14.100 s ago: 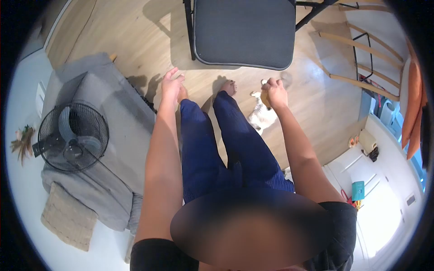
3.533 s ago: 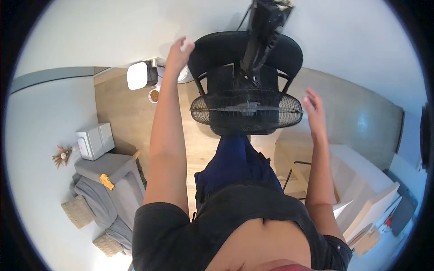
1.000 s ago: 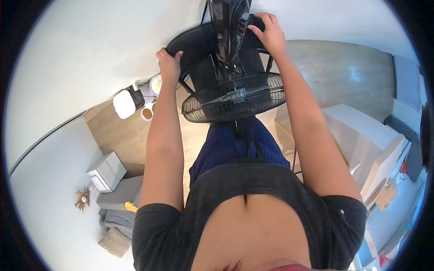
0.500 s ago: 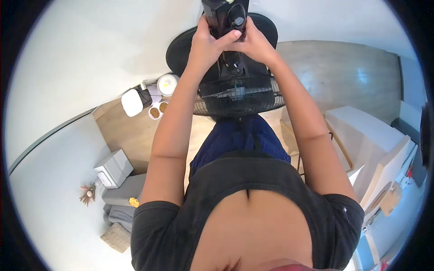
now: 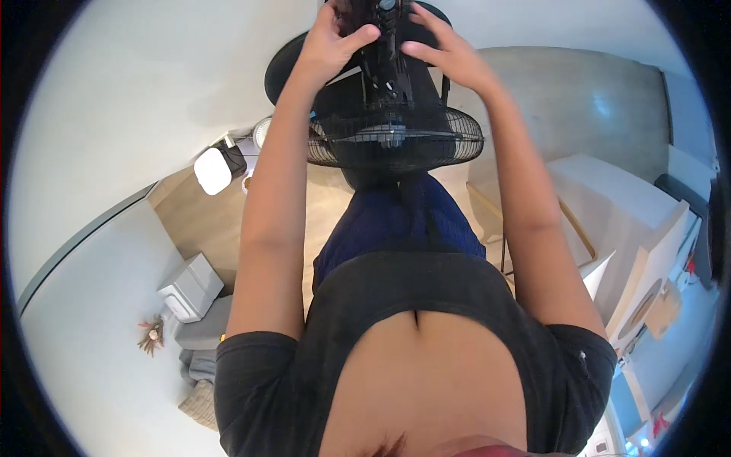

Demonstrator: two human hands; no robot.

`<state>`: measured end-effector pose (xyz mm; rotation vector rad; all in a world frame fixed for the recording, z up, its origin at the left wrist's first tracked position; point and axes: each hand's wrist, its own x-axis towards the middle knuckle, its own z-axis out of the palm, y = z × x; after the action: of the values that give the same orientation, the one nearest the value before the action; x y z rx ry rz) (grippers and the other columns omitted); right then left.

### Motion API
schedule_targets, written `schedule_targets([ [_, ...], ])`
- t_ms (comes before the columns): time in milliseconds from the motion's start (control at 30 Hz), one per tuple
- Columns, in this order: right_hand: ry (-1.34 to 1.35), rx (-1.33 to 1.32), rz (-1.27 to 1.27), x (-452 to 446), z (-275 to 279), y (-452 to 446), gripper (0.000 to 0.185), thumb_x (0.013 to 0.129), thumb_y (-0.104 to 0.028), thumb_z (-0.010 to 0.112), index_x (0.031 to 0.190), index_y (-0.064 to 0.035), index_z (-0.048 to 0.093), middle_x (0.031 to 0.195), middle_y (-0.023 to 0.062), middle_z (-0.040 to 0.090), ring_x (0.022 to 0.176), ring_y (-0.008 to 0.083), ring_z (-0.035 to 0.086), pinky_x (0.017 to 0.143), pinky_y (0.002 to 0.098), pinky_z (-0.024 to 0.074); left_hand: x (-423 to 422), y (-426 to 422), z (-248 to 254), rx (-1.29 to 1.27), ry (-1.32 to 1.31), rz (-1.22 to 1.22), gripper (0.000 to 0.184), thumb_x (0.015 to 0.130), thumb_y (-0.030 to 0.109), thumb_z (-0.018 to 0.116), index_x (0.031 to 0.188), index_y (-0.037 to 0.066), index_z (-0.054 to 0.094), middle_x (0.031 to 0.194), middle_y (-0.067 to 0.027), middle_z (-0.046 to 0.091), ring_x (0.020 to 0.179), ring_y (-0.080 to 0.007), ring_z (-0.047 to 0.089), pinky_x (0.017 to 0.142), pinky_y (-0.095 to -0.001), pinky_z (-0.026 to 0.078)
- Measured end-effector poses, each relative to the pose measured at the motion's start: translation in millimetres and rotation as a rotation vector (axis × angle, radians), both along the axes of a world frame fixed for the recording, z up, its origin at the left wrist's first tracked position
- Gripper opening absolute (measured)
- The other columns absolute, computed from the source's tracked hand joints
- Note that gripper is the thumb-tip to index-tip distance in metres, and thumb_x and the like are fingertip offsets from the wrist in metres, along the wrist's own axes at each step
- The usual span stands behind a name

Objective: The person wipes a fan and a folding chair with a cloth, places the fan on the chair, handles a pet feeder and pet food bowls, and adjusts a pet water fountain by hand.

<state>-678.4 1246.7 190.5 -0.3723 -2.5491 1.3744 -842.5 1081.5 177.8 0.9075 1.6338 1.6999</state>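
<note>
A black fan (image 5: 392, 137) stands before me, its wire cage toward my legs and its body reaching up to the top edge. Behind the fan is a black chair (image 5: 286, 70). My left hand (image 5: 335, 42) is at the left side of the fan's body, fingers apart and thumb stretched across the front; whether it touches is unclear. My right hand (image 5: 453, 57) is on the right side, fingers spread, with a gap between thumb and fan. Neither hand is wrapped round the fan.
On the left floor are a white-topped container (image 5: 212, 171) and a partly hidden bowl. Farther down stand a white box (image 5: 190, 287) and a grey sofa (image 5: 204, 324). To the right are a wooden-framed piece (image 5: 579, 228) and a white cabinet (image 5: 609, 190).
Half a second ago both hands were closed round the fan's body; now their fingers are apart. Before that, they were on the chair's backrest, and earlier still held out at the sides.
</note>
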Motion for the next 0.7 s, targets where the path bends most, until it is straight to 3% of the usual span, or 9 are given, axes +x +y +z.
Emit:
schedule_targets([
  [33, -0.094, -0.015, -0.033, 26, -6, 11, 0.068, 0.089, -0.038, 0.058, 0.142, -0.0059, 0.03, 0.134, 0.015, 0.046, 0.126, 0.024, 0.042, 0.104, 0.032, 0.0316, 1, -10, 7, -0.009, 0.058, -0.028, 0.07, 0.084, 0.027, 0.069, 0.133, -0.005, 0.032, 0.127, -0.0143, 0.05, 0.119, -0.0206, 0.047, 0.105, -0.0322, 0.032],
  [100, -0.292, -0.175, -0.176, 91, -26, 29, 0.066, 0.092, -0.048, 0.047, 0.143, -0.0093, 0.03, 0.143, 0.0131, 0.036, 0.134, 0.0238, 0.031, 0.109, 0.0338, 0.0228, -4, -48, -12, -0.155, 0.159, 0.133, 0.073, 0.078, 0.036, 0.073, 0.128, -0.007, 0.041, 0.113, -0.0195, 0.059, 0.105, -0.0234, 0.058, 0.091, -0.0328, 0.045],
  [133, -0.391, -0.319, -0.286, 123, -42, 32, 0.069, 0.091, -0.055, 0.043, 0.142, -0.0106, 0.032, 0.147, 0.012, 0.031, 0.137, 0.0239, 0.025, 0.111, 0.0364, 0.0186, -6, -78, -29, -0.325, 0.142, 0.151, 0.073, 0.08, 0.038, 0.071, 0.131, -0.005, 0.041, 0.12, -0.0195, 0.056, 0.112, -0.025, 0.054, 0.095, -0.0336, 0.042],
  [267, -0.725, -0.8, -0.731, 185, -58, -27, 0.091, 0.08, -0.075, 0.037, 0.146, -0.0146, 0.023, 0.15, 0.0143, 0.023, 0.14, 0.0379, 0.006, 0.106, 0.0576, 0.0177, 22, -155, -76, -0.87, -0.017, 0.118, 0.077, 0.081, 0.054, 0.061, 0.135, 0.003, 0.042, 0.127, -0.0157, 0.054, 0.116, -0.027, 0.052, 0.099, -0.0378, 0.039],
  [333, -0.46, -1.108, -0.913, 170, -63, -48, 0.084, 0.082, -0.071, 0.04, 0.143, -0.0147, 0.027, 0.143, 0.0154, 0.033, 0.135, 0.043, 0.018, 0.103, 0.059, 0.0244, 57, -147, -47, -0.986, -0.606, 0.362, 0.079, 0.08, 0.058, 0.057, 0.138, 0.006, 0.039, 0.124, -0.0129, 0.056, 0.114, -0.0277, 0.054, 0.099, -0.0482, 0.036],
  [367, -0.455, -1.106, -0.906, 170, -74, -45, 0.084, 0.082, -0.071, 0.04, 0.143, -0.0147, 0.027, 0.143, 0.0154, 0.033, 0.135, 0.043, 0.018, 0.103, 0.059, 0.0244, 66, -144, -41, -0.979, -0.602, 0.367, 0.079, 0.08, 0.058, 0.057, 0.138, 0.006, 0.039, 0.124, -0.0129, 0.056, 0.114, -0.0277, 0.054, 0.099, -0.0482, 0.036],
  [433, -0.316, -1.275, -0.866, 164, -99, -34, 0.068, 0.081, -0.063, 0.045, 0.132, -0.0171, 0.042, 0.128, 0.0118, 0.05, 0.122, 0.0357, 0.04, 0.093, 0.0652, 0.028, 77, -144, -34, -0.731, -0.776, 0.291, 0.073, 0.081, 0.056, 0.053, 0.135, 0.009, 0.039, 0.124, -0.0104, 0.057, 0.116, -0.0284, 0.052, 0.098, -0.0592, 0.029],
  [533, -0.327, -1.285, -0.751, 161, -99, -23, 0.054, 0.083, -0.054, 0.044, 0.122, -0.0168, 0.048, 0.116, 0.0095, 0.056, 0.107, 0.0306, 0.05, 0.089, 0.0615, 0.0323, 90, -152, -32, -0.788, -0.779, 0.389, 0.061, 0.081, 0.053, 0.052, 0.125, 0.011, 0.049, 0.12, -0.0081, 0.058, 0.114, -0.0272, 0.052, 0.096, -0.0614, 0.027],
  [700, -0.376, -1.186, -0.692, 134, -90, -12, 0.053, 0.083, -0.054, 0.043, 0.12, -0.0154, 0.049, 0.111, 0.0098, 0.058, 0.101, 0.0289, 0.054, 0.087, 0.0568, 0.0358, 110, -174, -40, -0.724, -0.823, 0.503, 0.049, 0.082, 0.052, 0.052, 0.113, 0.015, 0.058, 0.112, -0.0063, 0.062, 0.106, -0.0244, 0.055, 0.089, -0.0537, 0.035],
])
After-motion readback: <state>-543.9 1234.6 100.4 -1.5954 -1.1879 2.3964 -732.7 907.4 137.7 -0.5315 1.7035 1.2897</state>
